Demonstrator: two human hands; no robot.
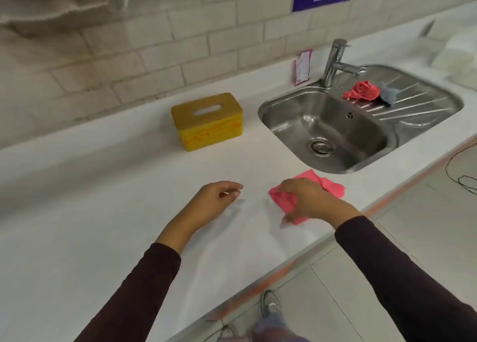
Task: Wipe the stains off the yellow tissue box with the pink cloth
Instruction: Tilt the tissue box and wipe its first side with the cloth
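The right hand (pixel 311 199) lay flat on a crumpled pink cloth (pixel 327 184), fingers spread over it and pressing it to the white countertop (pixel 103 212) rather than pinching it. The left hand (pixel 215 199) hovered just to its left, loosely curled and holding nothing. Both arms wore dark maroon sleeves. Farther away and left of centre stood the yellow rectangular tissue box with a slotted lid (pixel 207 121), well apart from both hands, with orange streaks visible on its near side. The wiping seemed not yet begun: the cloth needed lifting and carrying to the box. To the right, a stainless steel sink (pixel 291 109) had an empty basin; on its draining board lay a bunched red rag (pixel 364 91) beside a small grey-blue cloth (pixel 388 93).
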